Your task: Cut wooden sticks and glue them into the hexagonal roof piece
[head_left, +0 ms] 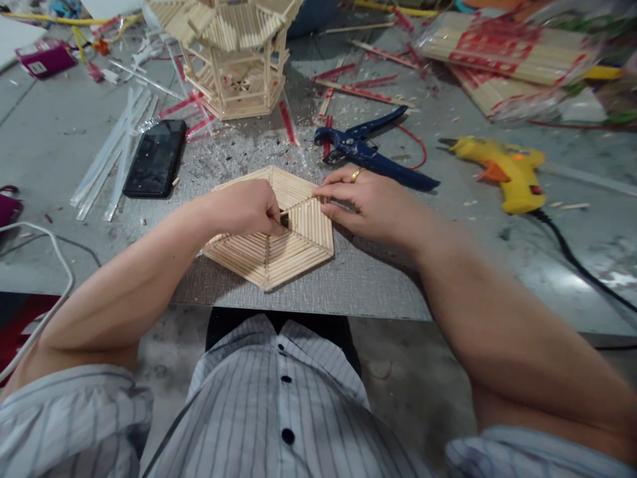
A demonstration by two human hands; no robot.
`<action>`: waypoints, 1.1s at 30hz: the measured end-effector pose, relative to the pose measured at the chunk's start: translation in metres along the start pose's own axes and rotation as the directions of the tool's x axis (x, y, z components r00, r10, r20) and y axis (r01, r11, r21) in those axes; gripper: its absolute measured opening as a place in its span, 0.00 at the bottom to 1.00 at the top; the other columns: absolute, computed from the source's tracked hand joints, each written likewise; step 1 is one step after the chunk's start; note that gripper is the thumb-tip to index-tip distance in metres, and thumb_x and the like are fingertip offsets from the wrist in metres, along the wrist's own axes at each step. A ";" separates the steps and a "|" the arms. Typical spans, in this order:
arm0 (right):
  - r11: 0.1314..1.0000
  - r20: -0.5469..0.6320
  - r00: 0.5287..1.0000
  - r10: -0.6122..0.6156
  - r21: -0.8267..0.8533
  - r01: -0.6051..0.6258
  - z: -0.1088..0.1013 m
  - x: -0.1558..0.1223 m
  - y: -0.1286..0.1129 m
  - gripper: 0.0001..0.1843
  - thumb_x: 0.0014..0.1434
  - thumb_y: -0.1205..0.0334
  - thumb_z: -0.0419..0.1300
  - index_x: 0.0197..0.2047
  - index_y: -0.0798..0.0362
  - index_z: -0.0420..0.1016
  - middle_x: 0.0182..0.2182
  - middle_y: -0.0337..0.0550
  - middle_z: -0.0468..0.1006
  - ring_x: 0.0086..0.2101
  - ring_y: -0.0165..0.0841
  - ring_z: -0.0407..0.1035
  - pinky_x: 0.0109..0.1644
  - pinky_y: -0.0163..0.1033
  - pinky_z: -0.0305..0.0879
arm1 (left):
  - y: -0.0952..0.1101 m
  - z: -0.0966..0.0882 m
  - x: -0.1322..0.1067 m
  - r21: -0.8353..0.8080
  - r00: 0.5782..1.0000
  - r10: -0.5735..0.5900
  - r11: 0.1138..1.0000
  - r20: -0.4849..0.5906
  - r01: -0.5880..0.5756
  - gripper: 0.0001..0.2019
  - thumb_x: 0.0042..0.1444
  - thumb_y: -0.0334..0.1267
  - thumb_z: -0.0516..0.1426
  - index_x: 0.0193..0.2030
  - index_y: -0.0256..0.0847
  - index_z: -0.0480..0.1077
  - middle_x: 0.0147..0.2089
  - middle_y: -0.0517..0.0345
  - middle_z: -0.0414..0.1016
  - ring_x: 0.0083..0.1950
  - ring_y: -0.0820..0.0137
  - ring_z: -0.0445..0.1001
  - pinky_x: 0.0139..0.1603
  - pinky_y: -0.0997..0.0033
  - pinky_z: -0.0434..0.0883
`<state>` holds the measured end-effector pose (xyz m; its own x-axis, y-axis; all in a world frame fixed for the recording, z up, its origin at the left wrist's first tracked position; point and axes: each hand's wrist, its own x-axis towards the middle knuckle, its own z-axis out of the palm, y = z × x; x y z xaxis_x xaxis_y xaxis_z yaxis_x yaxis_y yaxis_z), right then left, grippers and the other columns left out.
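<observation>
A hexagonal panel of thin wooden sticks [298, 254] lies flat on the table in front of me, its sticks laid in triangular sections. My left hand [249, 207] reaches over its left half with the fingers pinched near the middle. Whatever sits between those fingertips is hidden; a small dark spot shows beside them, and I cannot tell if it is a gap or an object. At the panel's upper right edge, my right hand [365, 204], with a ring on one finger, grips the rim between thumb and bent fingers.
Beyond the panel stands a wooden stick pavilion model [233, 86]. A black phone [155, 159] and clear glue sticks [112, 156] lie left. Blue cutters [373, 149], a yellow glue gun [507, 169] with its cord, and bagged sticks [502, 50] are right. Scraps litter the table.
</observation>
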<state>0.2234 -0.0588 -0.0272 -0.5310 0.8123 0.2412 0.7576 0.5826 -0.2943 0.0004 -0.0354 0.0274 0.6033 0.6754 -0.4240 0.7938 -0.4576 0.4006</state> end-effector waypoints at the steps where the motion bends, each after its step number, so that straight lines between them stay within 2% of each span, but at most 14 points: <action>1: 1.000 0.002 1.000 -0.002 0.003 0.002 0.000 0.000 0.000 0.18 0.62 0.60 0.51 0.52 0.47 0.76 0.49 0.48 0.75 0.47 0.41 0.69 0.52 0.50 0.67 | 0.000 -0.001 0.000 0.001 1.000 -0.002 1.000 0.005 0.002 0.13 0.48 0.44 0.58 0.27 0.36 0.78 0.21 0.61 0.70 0.24 0.77 0.60 0.30 0.71 0.53; 14: 1.000 -0.002 1.000 -0.007 0.009 0.007 -0.001 -0.001 0.000 0.18 0.62 0.60 0.51 0.51 0.50 0.76 0.49 0.50 0.75 0.47 0.41 0.70 0.51 0.49 0.67 | 0.000 -0.003 0.000 -0.022 1.000 -0.013 1.000 0.008 0.013 0.11 0.46 0.43 0.59 0.27 0.37 0.79 0.20 0.61 0.70 0.25 0.76 0.60 0.31 0.72 0.54; 23: 1.000 -0.006 1.000 -0.012 -0.003 0.012 0.000 -0.001 0.000 0.18 0.62 0.60 0.51 0.51 0.49 0.76 0.49 0.49 0.75 0.47 0.40 0.70 0.52 0.48 0.67 | 0.003 -0.003 0.000 -0.012 0.999 -0.031 0.999 0.025 0.031 0.10 0.45 0.41 0.59 0.28 0.37 0.79 0.21 0.61 0.70 0.26 0.75 0.62 0.33 0.72 0.55; 33: 1.000 -0.001 1.000 -0.004 0.004 0.004 0.000 0.000 -0.001 0.18 0.62 0.61 0.51 0.51 0.49 0.76 0.49 0.50 0.74 0.47 0.41 0.69 0.52 0.49 0.66 | 0.000 0.000 0.001 -0.011 0.999 -0.038 0.999 -0.003 0.038 0.12 0.46 0.43 0.59 0.30 0.38 0.80 0.23 0.60 0.73 0.28 0.74 0.64 0.33 0.72 0.55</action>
<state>0.2228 -0.0597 -0.0270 -0.5335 0.8102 0.2429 0.7540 0.5857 -0.2975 0.0005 -0.0346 0.0272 0.5727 0.6937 -0.4368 0.8152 -0.4256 0.3928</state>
